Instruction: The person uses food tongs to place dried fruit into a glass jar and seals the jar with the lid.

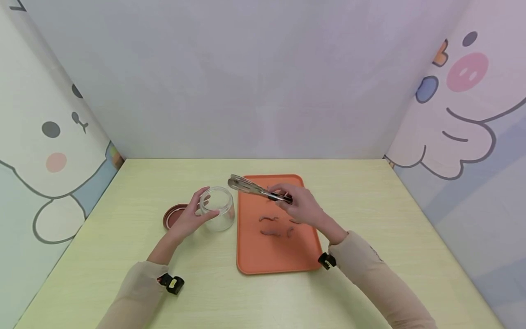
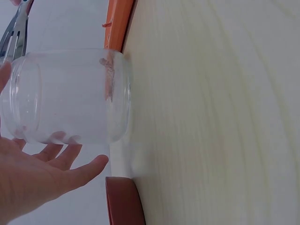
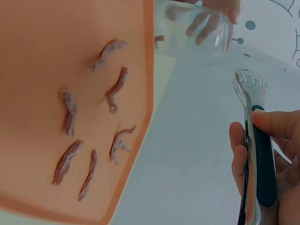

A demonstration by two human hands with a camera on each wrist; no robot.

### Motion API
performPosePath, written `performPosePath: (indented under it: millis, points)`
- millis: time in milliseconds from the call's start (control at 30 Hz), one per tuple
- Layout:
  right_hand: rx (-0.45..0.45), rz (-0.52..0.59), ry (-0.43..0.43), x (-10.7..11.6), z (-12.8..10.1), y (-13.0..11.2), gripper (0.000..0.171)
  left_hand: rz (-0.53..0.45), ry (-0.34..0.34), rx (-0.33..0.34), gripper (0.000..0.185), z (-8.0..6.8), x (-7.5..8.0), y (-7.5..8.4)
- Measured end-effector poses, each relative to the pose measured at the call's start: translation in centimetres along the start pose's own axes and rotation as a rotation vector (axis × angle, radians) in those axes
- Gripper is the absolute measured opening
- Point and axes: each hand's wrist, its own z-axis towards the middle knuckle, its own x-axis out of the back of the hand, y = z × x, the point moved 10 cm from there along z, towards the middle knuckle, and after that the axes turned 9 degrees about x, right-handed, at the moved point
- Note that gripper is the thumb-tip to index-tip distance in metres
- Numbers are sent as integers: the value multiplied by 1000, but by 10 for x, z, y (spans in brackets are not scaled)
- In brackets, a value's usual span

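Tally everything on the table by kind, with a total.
Reddish-brown strips on the tray: 7
Orange tray: 1
Clear jar: 1
Red-brown lid: 1
Metal tongs: 1
Total: 11

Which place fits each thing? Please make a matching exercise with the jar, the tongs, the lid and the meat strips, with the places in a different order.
Things:
1. clear jar
2. metal tongs
3. dark red lid
4. meat strips

Places:
A. lying on the orange tray
B. held in the right hand
C. flat on the table, left of the jar
D. steadied by the left hand, beside the tray

Pairs: 1-D, 2-B, 3-C, 4-A
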Motion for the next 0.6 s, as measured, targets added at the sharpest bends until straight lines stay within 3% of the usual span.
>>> performPosePath:
  millis: [367,600]
  points:
    - [-108,-102,62,38,-27,35,29,-11,3,2,73,0,1,-2]
    - [-164,-151,56,48,-43,50,30,-8,5,1,73,1,1,-3]
